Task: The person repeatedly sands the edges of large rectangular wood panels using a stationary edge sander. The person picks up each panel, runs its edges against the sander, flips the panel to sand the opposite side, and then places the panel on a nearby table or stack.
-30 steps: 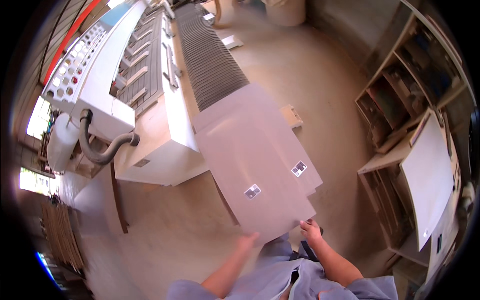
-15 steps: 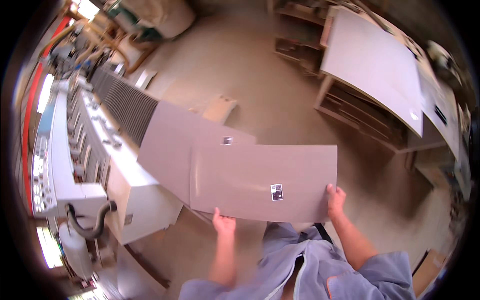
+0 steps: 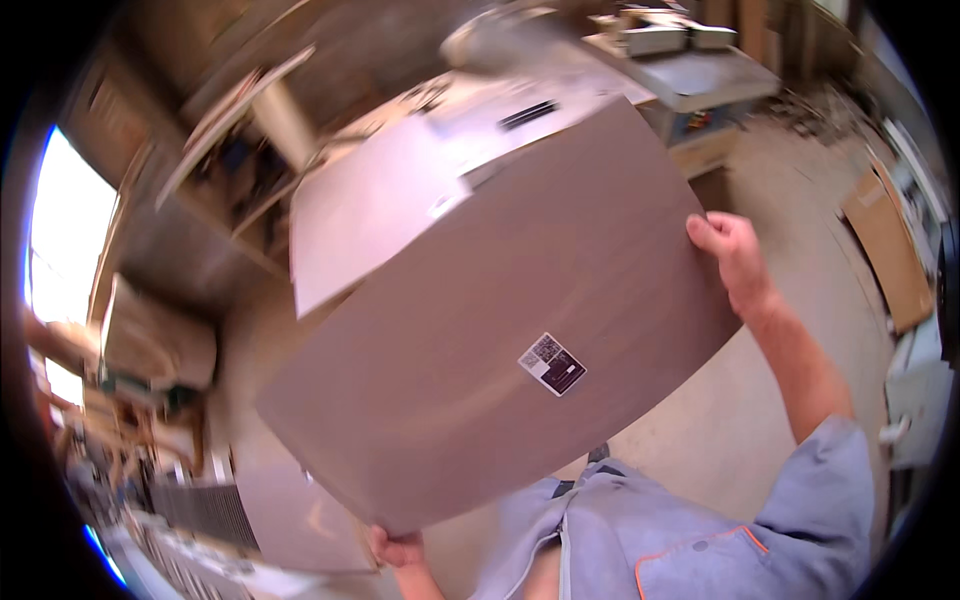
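A large flat grey-brown panel [image 3: 440, 350] is held up in front of me, tilted with its right side higher. On its face is a small black-and-white label [image 3: 552, 364]. My right hand [image 3: 735, 255] grips the panel's right edge, thumb on the face and fingers behind, out of sight. At the lower left edge my left hand [image 3: 398, 548] is closed on the panel, its fingers partly hidden beneath. Beyond the panel stands a bench with pale panels [image 3: 370, 200] lying on it, and the held panel covers part of that bench.
A dark bar-shaped object [image 3: 528, 115] lies on the pale panels. Behind right is a grey-topped table [image 3: 700, 75]. Cardboard [image 3: 890, 245] leans at the right. Another grey-brown panel [image 3: 300, 515] lies on the long machine [image 3: 205, 560] at lower left. A wooden rack [image 3: 285, 120] stands at the back left.
My view has swung to the right, from the machine toward the bench. The panel has come away from the other panel on the machine and is lifted and tilted, still in both hands.
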`<state>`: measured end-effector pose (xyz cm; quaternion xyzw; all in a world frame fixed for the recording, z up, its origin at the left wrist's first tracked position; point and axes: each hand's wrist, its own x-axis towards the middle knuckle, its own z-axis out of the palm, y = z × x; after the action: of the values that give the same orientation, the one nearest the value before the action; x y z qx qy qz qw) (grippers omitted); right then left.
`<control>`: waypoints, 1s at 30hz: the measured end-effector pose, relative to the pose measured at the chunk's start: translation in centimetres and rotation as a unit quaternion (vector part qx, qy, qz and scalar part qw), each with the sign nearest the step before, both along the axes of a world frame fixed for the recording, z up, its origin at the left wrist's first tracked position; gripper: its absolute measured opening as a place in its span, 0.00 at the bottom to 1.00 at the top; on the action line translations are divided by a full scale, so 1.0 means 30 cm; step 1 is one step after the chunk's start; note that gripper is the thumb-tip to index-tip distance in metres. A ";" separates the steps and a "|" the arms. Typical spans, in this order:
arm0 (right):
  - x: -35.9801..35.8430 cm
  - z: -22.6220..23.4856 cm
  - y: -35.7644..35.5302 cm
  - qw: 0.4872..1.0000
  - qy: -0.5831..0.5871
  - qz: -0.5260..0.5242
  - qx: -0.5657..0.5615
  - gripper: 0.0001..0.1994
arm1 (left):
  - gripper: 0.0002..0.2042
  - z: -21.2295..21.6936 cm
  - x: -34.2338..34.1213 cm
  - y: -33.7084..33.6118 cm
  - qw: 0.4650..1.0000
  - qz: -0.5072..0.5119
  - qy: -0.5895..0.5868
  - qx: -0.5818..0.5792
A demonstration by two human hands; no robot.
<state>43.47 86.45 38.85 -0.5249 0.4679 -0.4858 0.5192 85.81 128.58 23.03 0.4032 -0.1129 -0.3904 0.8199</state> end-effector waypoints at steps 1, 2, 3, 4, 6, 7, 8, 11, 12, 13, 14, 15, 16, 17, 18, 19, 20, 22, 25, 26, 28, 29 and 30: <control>-0.073 0.063 0.041 1.000 -0.025 -0.013 -0.005 0.14 | 0.28 0.008 0.003 -0.010 0.999 -0.030 -0.016 -0.008; -0.115 0.130 0.040 0.999 0.017 -0.027 0.038 0.14 | 0.29 0.082 0.016 0.003 0.993 -0.103 -0.021 0.062; -0.149 0.183 0.034 0.998 0.033 -0.035 0.041 0.14 | 0.30 0.116 0.067 -0.031 0.980 -0.170 -0.054 0.091; -0.181 0.244 0.025 0.997 0.051 -0.048 0.034 0.15 | 0.31 0.135 0.104 -0.120 0.961 -0.239 -0.087 0.105; -0.222 0.352 0.022 0.990 0.113 -0.079 0.008 0.15 | 0.27 0.213 0.098 -0.387 0.962 -0.252 -0.027 0.098; -0.245 0.386 0.037 0.986 0.138 -0.092 -0.008 0.15 | 0.26 0.242 0.079 -0.497 0.962 -0.255 -0.003 0.092; -0.265 0.412 0.052 0.979 0.174 -0.103 -0.016 0.16 | 0.25 0.226 0.080 -0.578 0.960 -0.262 0.005 0.097; -0.067 0.306 0.162 0.962 0.245 -0.116 0.026 0.17 | 0.24 0.061 0.258 -0.591 0.948 -0.275 0.039 0.157; -0.043 0.311 0.163 0.952 0.274 -0.131 0.040 0.17 | 0.23 0.018 0.255 -0.634 0.942 -0.292 0.052 0.157; -0.038 0.300 0.167 0.939 0.301 -0.154 0.054 0.17 | 0.23 -0.041 0.253 -0.705 0.933 -0.317 0.063 0.156; -0.040 0.275 0.172 0.926 0.327 -0.176 0.071 0.17 | 0.24 -0.115 0.262 -0.769 0.926 -0.326 0.070 0.177; -0.070 0.260 0.221 0.914 0.333 -0.218 0.078 0.17 | 0.24 -0.168 0.236 -0.872 0.909 -0.371 0.072 0.176; -0.009 0.265 0.334 0.912 0.331 -0.232 0.074 0.17 | 0.25 -0.161 0.290 -0.814 0.904 -0.386 0.068 0.172; 0.027 0.266 0.386 0.909 0.331 -0.245 0.071 0.17 | 0.25 -0.166 0.317 -0.814 0.898 -0.400 0.067 0.170; 0.047 0.255 0.403 0.906 0.327 -0.260 0.070 0.18 | 0.26 -0.188 0.337 -0.841 0.892 -0.415 0.068 0.168; 0.055 0.250 0.407 0.901 0.328 -0.276 0.071 0.18 | 0.26 -0.217 0.339 -0.885 0.883 -0.432 0.074 0.166; 0.063 0.246 0.411 0.895 0.329 -0.292 0.072 0.18 | 0.26 -0.244 0.335 -0.928 0.875 -0.449 0.079 0.165; 0.084 0.222 0.412 0.884 0.328 -0.323 0.077 0.17 | 0.26 -0.282 0.331 -1.001 0.860 -0.473 0.082 0.170; 0.095 0.193 0.445 0.871 0.328 -0.356 0.085 0.17 | 0.27 -0.361 0.347 -1.088 0.845 -0.493 0.084 0.189; 0.095 0.185 0.462 0.866 0.327 -0.367 0.089 0.17 | 0.28 -0.388 0.351 -1.115 0.840 -0.498 0.084 0.198; 0.113 0.178 0.488 0.853 0.339 -0.385 0.097 0.16 | 0.28 -0.381 0.335 -1.184 0.822 -0.532 0.077 0.190; 0.119 0.170 0.502 0.846 0.343 -0.395 0.103 0.16 | 0.29 -0.378 0.324 -1.224 0.811 -0.550 0.073 0.187; 0.135 0.176 0.515 0.842 0.337 -0.406 0.112 0.16 | 0.29 -0.382 0.327 -1.262 0.800 -0.565 0.070 0.190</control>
<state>47.51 101.91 44.13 -0.3575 0.8364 -0.3905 0.1417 95.62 90.73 11.58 0.3866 -0.1864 -0.8256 0.3663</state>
